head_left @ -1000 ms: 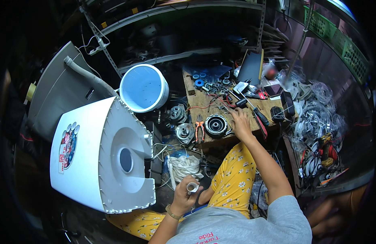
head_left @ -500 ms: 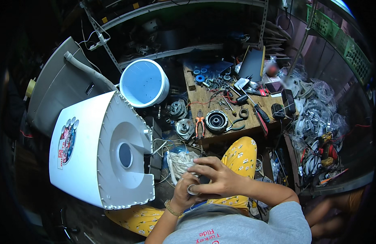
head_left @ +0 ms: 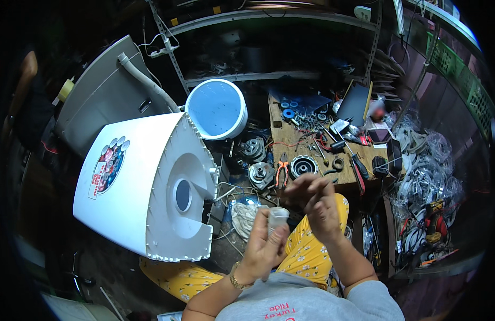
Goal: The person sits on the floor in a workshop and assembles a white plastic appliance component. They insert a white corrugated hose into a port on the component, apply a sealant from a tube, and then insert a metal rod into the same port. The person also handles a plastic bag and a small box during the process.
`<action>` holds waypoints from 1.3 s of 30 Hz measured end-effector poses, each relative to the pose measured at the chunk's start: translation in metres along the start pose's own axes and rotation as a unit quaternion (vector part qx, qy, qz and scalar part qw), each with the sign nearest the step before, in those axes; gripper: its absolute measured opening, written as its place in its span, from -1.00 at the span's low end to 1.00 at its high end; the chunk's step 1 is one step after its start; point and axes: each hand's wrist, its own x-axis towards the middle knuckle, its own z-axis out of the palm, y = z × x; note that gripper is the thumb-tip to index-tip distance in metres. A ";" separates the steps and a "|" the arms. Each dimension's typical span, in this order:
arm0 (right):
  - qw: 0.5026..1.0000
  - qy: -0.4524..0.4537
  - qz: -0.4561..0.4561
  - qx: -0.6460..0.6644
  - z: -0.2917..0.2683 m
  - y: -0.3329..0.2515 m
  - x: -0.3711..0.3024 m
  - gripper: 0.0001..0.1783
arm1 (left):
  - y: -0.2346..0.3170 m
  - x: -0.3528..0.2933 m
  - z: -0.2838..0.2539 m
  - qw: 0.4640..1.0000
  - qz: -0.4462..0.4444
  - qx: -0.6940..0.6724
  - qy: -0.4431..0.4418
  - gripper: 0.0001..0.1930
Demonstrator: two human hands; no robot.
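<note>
Free above the pliers [head_left: 283,162] — white housing [head_left: 122,184] flanks the left hand [head_left: 262,250].

Green baskets [head_left: 467,88] upper right; white socket strip [head_left: 163,50] by shelf post [head_left: 179,73].

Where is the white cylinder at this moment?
In the head view, the white cylinder is below and right of the picture's centre, in the left grip. The open right grip is to its right.

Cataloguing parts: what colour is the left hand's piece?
The round-rimmed piece is whitish, best seen in the head view.
</note>
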 end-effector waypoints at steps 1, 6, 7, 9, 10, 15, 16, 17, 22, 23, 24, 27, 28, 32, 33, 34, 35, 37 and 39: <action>0.999 -0.021 0.036 -0.031 -0.007 0.017 -0.010 -0.51 | -0.010 0.005 -0.007 0.999 0.033 0.009 0.025 -0.69; 0.961 -0.067 0.206 -0.174 -0.009 0.081 -0.080 -0.42 | -0.057 0.014 -0.043 0.888 0.192 0.389 0.153 -0.67; 0.958 -0.073 0.204 -0.185 -0.012 0.089 -0.085 -0.43 | -0.057 0.014 -0.046 0.861 0.202 0.432 0.174 -0.66; 0.965 -0.061 0.227 -0.118 0.000 0.080 -0.080 -0.49 | -0.057 0.012 -0.052 0.846 0.205 0.451 0.198 -0.64; 0.966 -0.053 0.237 -0.085 0.005 0.076 -0.078 -0.52 | -0.056 0.010 -0.054 0.859 0.197 0.428 0.200 -0.63; 0.959 -0.010 0.269 -0.091 0.004 0.084 -0.080 -0.63 | -0.062 0.002 -0.075 0.901 0.228 0.315 0.191 -0.62; 0.960 -0.010 0.266 -0.091 0.004 0.085 -0.080 -0.63 | -0.063 0.003 -0.076 0.902 0.242 0.305 0.188 -0.62; 0.960 -0.010 0.262 -0.093 0.003 0.086 -0.081 -0.64 | -0.058 0.005 -0.070 0.889 0.277 0.309 0.191 -0.62; 0.961 -0.027 0.267 -0.065 -0.002 0.102 -0.092 -0.62 | -0.061 0.009 -0.072 0.912 0.280 0.241 0.176 -0.72; 0.957 -0.045 0.268 -0.097 -0.003 0.098 -0.088 -0.60 | -0.061 0.005 -0.089 0.921 0.247 0.263 0.145 -0.72; 0.957 -0.057 0.255 -0.127 -0.005 0.099 -0.088 -0.60 | -0.055 0.008 -0.090 0.928 0.215 0.283 0.113 -0.72; 0.950 -0.085 0.216 -0.207 -0.006 0.097 -0.090 -0.59 | -0.050 0.007 -0.089 0.939 0.230 0.236 0.101 -0.69; 0.949 -0.087 0.212 -0.216 -0.008 0.094 -0.088 -0.59 | -0.050 0.008 -0.089 0.948 0.224 0.200 0.108 -0.69; 0.946 -0.048 0.212 -0.242 -0.010 0.085 -0.086 -0.63 | -0.050 0.025 -0.083 0.963 0.235 0.076 0.103 -0.62; 0.949 -0.024 0.208 -0.235 -0.010 0.087 -0.087 -0.64 | -0.051 0.031 -0.075 0.966 0.231 0.037 0.113 -0.59; 0.952 0.000 0.203 -0.228 -0.010 0.089 -0.088 -0.64 | -0.051 0.035 -0.067 0.966 0.227 -0.003 0.121 -0.56; 0.948 0.005 0.210 -0.240 -0.012 0.088 -0.086 -0.65 | -0.053 0.035 -0.062 0.976 0.183 0.021 0.116 -0.52; 0.940 0.014 0.221 -0.260 -0.012 0.086 -0.083 -0.66 | -0.072 0.037 -0.059 0.985 0.131 0.077 0.083 -0.48; 0.907 -0.008 0.105 -0.409 -0.024 0.102 -0.086 -0.65 | -0.088 0.040 -0.042 0.988 0.111 0.069 0.083 -0.57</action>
